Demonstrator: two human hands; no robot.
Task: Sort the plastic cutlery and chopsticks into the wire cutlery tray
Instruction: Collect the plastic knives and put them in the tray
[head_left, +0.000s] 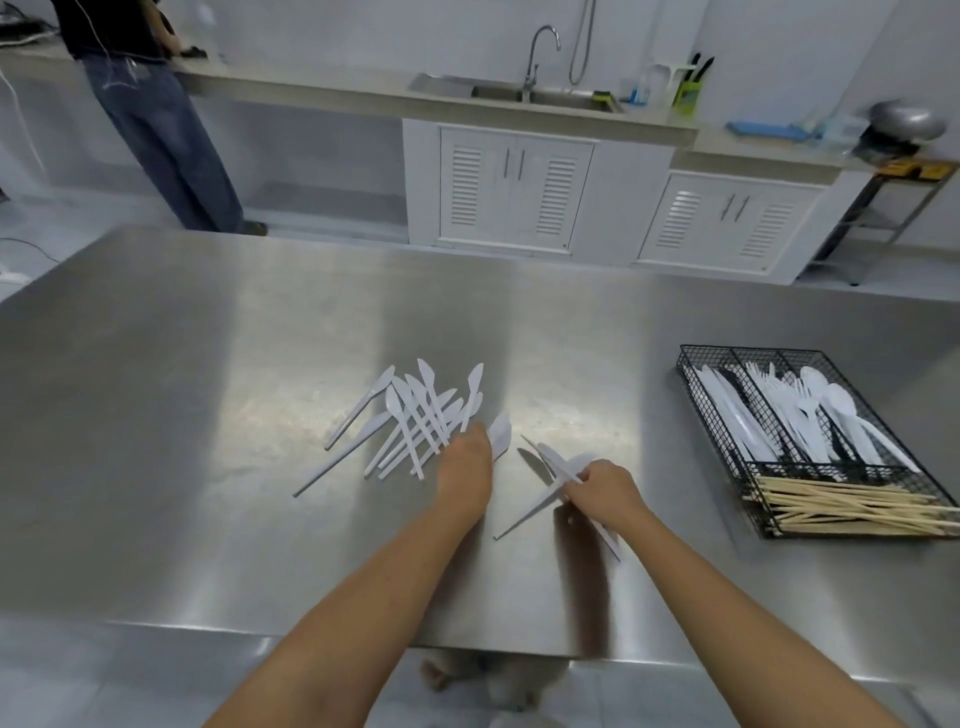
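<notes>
A loose pile of several white plastic knives (410, 421) lies on the steel table (208, 389) at its middle. My left hand (465, 470) rests at the pile's right edge, fingers down on a knife (501, 434); its grip is hidden. My right hand (605, 491) is closed on two or three white knives (550, 475) that cross each other just above the table. The black wire cutlery tray (698, 358) stands at the right. It holds white knives, forks and spoons in its long compartments and wooden chopsticks (852, 512) in the near cross compartment.
The table's near edge (467, 639) runs just in front of me. Beyond the table are a counter with a sink (524, 96) and white cabinets. A person in jeans (156, 130) stands at the far left counter.
</notes>
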